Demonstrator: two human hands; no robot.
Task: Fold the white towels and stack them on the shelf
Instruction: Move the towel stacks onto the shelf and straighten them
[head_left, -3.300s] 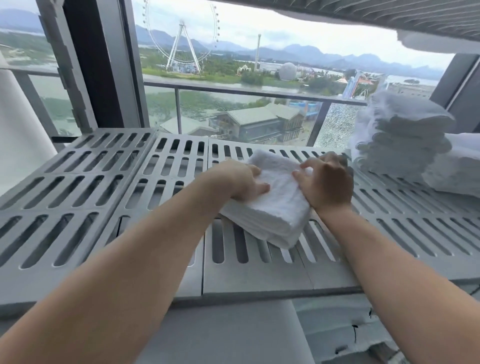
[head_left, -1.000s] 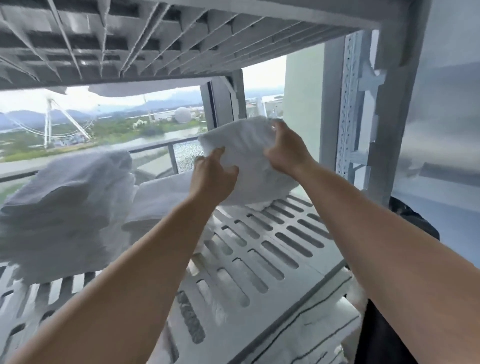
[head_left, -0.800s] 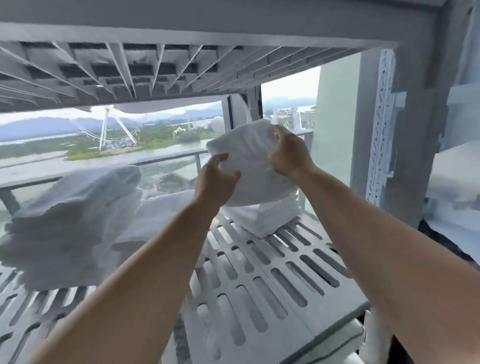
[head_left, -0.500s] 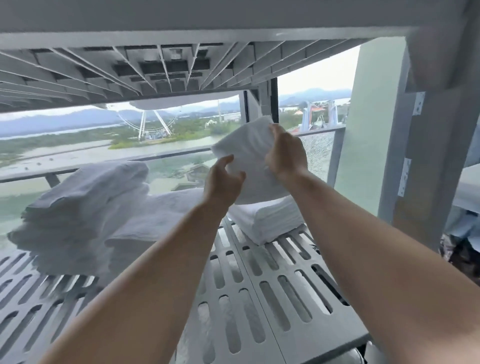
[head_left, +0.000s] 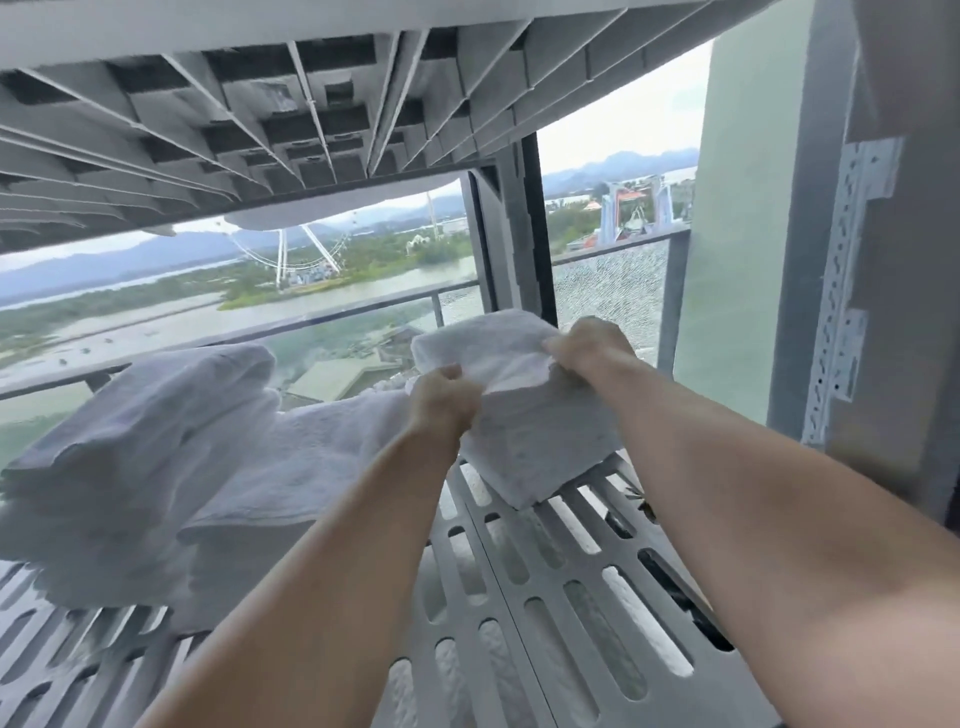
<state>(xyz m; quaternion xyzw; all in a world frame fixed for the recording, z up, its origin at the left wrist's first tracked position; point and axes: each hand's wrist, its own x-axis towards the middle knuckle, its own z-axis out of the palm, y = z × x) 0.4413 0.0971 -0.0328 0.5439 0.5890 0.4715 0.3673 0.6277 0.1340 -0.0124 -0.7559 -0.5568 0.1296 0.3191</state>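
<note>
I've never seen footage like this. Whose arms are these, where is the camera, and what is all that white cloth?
No machine here: these are a person's bare arms, filmed by a camera worn on their head, looking forward and down. The left hand and right hand both grip one folded white towel, just above or on a small towel stack; contact is unclear. Other towel piles sit to its left on the grey slatted shelf. An upper shelf is overhead, a window behind.

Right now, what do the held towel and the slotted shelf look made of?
towel: white terry cloth, likely cotton; nubby matte pile, soft folds.
shelf: matte grey slotted panels; moulded plastic or painted metal, cannot tell which.
</note>
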